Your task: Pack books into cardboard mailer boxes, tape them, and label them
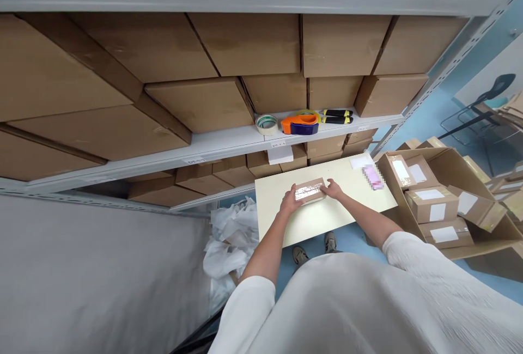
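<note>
While the left hand (pixel 289 201) and right hand (pixel 333 189) clamp one small cardboard box (pixel 309 190) over the desk (pixel 321 222), one large open carton (pixel 445 166) holds at least four labelled parcels (pixel 432 203).

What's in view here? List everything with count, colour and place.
Shelves: 1 unit, pale grey, ahead
Shelf boxes: many, brown, on shelves
Tape roll: 1, whitish, shelf edge
Dispenser: 1, orange and blue, beside roll
Handles: 2, black and yellow, right of dispenser
Table: 1, cream, centre
Small box: 1, brown, over table
Pixelated item: 1, pink, table's right end
Plastic: one heap, white, left of table
Carton: 1, brown, right of table
Labelled boxes: several, brown, in carton
Chair: 1, dark, far right
Floor: blue, below
Shirt: 1, white, bottom
Shoes: 2, greyish, below table edge
Left hand: 1, bare, small box's left end
Right hand: 1, bare, small box's right end
</note>
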Motion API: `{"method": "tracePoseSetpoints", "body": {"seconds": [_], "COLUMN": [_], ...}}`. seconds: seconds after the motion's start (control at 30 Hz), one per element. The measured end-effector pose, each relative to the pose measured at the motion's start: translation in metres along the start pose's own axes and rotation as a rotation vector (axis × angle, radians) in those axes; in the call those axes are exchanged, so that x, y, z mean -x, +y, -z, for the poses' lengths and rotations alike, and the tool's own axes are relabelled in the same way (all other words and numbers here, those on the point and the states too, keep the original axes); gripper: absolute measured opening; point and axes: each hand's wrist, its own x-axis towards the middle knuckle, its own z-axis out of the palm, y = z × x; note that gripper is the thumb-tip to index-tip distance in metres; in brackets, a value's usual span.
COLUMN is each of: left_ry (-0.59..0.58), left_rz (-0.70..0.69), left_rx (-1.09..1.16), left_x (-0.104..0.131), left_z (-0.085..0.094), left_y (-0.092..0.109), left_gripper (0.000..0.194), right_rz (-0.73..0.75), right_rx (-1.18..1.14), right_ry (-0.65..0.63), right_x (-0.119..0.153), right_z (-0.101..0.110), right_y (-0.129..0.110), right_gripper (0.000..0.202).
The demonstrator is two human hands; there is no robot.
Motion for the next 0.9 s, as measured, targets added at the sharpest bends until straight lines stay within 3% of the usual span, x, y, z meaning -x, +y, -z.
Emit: {"method": "tracePoseSetpoints", "body": {"seconds": [0.1, 0.27, 0.33, 0.53, 0.77, 0.9], "left_ry": [0.004, 0.155, 0.201, 0.191, 0.167, 0.262], "left_rz": [0.036, 0.071, 0.095, 0.094, 0.125, 0.052], "left_rx": [0.012, -0.020, -0.029, -0.004, -0.040, -0.137], "left_x": [0.007, 0.024, 0.029, 0.036, 0.039, 0.037], "left_z": [0.000, 0.003, 0.006, 0.010, 0.007, 0.010], "left_y": [0.007, 0.015, 0.016, 0.017, 0.006, 0.008], "left_gripper": [0.114, 0.058, 0.047, 0.049, 0.069, 0.071], "right_rz": [-0.032, 0.094, 0.131, 0.116, 0.106, 0.094], "right_rx": [-0.007, 0.076, 0.081, 0.108, 0.094, 0.056], "right_ry": [-0.051, -0.027, -0.010, -0.045, -0.086, -0.053], "right_x": [-0.002, 0.006, 0.011, 0.019, 0.027, 0.033], "right_z": [-0.008, -0.008, -0.006, -0.002, -0.010, -0.005], "right_y": [-0.002, -0.007, -0.008, -0.010, -0.002, 0.017], "right_gripper": [0.059, 0.051, 0.050, 0.044, 0.045, 0.042]}}
